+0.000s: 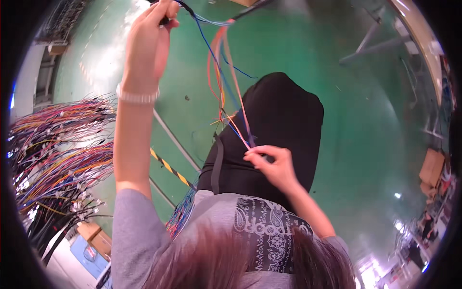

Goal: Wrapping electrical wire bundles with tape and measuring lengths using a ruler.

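My left hand point(161, 24) is raised at the upper left, its fingers closed on a dark cable whose held part is mostly hidden by the fingers. From there a black cable sheath point(186, 8) runs right, with thin blue and pale wires beside it. A loose bundle of coloured wires point(222, 53), orange, pink, blue and yellow, hangs down over my lap. With thumb and fingertips pinched, my right hand point(273, 166) holds the lower ends of several pink and blue wires point(248, 139). Other wire ends point(222, 115) dangle free to its left.
Large bundles of coloured wires point(62, 159) hang at the left, with another bunch point(182, 209) beside my hip. Black trousers point(284, 115) cover my legs. Yellow-black tape point(168, 167) crosses the green floor point(365, 159). Cardboard boxes point(431, 166) stand at the far right.
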Demonstrator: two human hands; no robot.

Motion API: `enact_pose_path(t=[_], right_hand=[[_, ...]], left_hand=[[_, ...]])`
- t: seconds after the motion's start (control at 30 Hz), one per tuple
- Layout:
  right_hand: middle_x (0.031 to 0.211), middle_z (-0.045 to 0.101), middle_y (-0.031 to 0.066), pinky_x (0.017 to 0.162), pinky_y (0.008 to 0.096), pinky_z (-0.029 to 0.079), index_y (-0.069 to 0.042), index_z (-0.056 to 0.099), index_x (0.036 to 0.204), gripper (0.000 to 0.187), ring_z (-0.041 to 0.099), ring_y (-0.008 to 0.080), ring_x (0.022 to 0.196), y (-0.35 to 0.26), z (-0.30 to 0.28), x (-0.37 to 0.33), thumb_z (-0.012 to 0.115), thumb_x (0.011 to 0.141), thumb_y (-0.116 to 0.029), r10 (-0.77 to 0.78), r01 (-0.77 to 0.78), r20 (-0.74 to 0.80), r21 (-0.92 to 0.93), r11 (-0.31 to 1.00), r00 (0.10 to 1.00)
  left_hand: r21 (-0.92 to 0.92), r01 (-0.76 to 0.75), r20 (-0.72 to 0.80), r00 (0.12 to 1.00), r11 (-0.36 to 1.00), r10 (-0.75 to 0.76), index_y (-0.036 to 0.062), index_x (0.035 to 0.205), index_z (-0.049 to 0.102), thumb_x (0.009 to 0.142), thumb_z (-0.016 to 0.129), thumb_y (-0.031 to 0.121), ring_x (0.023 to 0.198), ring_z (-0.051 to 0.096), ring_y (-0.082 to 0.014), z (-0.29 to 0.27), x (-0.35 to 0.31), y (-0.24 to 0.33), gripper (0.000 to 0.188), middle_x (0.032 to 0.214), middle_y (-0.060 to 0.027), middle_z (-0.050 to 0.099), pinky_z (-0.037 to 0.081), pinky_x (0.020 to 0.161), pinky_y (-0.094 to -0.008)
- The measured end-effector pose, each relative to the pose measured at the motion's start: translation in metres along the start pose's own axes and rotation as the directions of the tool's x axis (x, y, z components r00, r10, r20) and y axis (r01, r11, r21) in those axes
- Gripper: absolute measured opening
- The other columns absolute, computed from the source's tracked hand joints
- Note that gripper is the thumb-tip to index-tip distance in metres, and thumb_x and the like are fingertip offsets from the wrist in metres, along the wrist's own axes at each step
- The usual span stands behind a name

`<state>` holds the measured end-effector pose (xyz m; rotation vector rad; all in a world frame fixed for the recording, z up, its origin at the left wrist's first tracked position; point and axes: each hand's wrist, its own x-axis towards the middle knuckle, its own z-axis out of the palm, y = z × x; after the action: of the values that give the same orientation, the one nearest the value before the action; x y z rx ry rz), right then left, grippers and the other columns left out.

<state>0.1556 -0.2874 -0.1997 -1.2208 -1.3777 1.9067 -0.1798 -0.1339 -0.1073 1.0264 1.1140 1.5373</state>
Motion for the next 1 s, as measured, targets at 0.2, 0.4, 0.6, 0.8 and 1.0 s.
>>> enact_pose_path(t=[0.2, 0.4, 0.6, 0.8, 1.0], right_hand=[[0.062, 0.056, 0.0022, 0.035, 0.0193, 0.027, 0.006, 0.063, 0.100, 0.031, 0.036, 0.0045, 0.040, -0.202, -0.079, 0.129, 0.052, 0.094, -0.022, -0.200, 0.150, 0.138, 0.308, 0.939, 0.970], [0.077, 0.064, 0.0014, 0.037, 0.0180, 0.032, 0.000, 0.057, 0.109, 0.019, 0.041, 0.0032, 0.045, -0.271, -0.099, 0.285, 0.053, 0.094, -0.010, 0.173, -0.468, 0.435, 0.807, 0.360, 0.884], [0.079, 0.066, 0.0019, 0.040, 0.0174, 0.038, -0.002, 0.056, 0.106, 0.016, 0.046, 0.0032, 0.048, -0.343, -0.086, 0.339, 0.056, 0.091, -0.005, 0.342, -0.544, 0.490, 0.836, 0.077, 0.802], [0.071, 0.058, -0.0040, 0.043, 0.0163, 0.039, -0.006, 0.056, 0.100, 0.008, 0.047, 0.0026, 0.051, -0.429, -0.084, 0.360, 0.058, 0.092, -0.008, 0.504, -0.574, 0.386, 0.764, 0.294, 0.773], [0.076, 0.056, -0.0029, 0.047, 0.0183, 0.031, -0.010, 0.059, 0.096, 0.023, 0.048, 0.0054, 0.057, -0.478, -0.091, 0.357, 0.057, 0.096, -0.033, 0.470, -0.547, 0.315, 0.230, 0.805, 0.825]], left_hand=[[0.992, -0.117, 0.128, 0.862, -0.053, 0.491, 0.0035, 0.120, 0.059, 0.093, 0.056, 0.027, 0.108, 0.055, -0.0243, 0.006, 0.062, -0.043, 0.036, 0.119, -0.0139, 0.059, 0.039, 0.099, -0.0331], [0.240, 0.020, 0.088, 0.995, 0.970, -0.042, 0.0036, 0.133, 0.043, 0.095, 0.055, 0.027, 0.111, 0.053, -0.0194, 0.123, 0.056, 0.001, 0.046, 0.114, -0.0110, 0.056, 0.040, 0.095, -0.0336], [-0.108, 0.441, -0.005, 0.896, 0.891, -0.444, 0.0008, 0.125, 0.043, 0.096, 0.053, 0.010, 0.082, 0.059, -0.0137, 0.130, 0.106, 0.047, 0.031, 0.087, -0.0065, 0.060, 0.048, 0.072, -0.0264], [0.501, -0.026, -0.122, 0.987, 0.865, 0.100, -0.0010, 0.093, 0.055, 0.087, 0.063, 0.002, 0.071, 0.060, -0.0199, 0.125, 0.198, 0.138, 0.011, 0.081, -0.0099, 0.058, 0.046, 0.063, -0.0310], [0.043, 0.074, -0.036, 0.997, 0.996, -0.072, 0.0020, 0.090, 0.054, 0.097, 0.056, 0.015, 0.074, 0.055, -0.0083, 0.134, 0.318, 0.173, 0.014, 0.094, -0.0032, 0.063, 0.045, 0.063, -0.0229]])
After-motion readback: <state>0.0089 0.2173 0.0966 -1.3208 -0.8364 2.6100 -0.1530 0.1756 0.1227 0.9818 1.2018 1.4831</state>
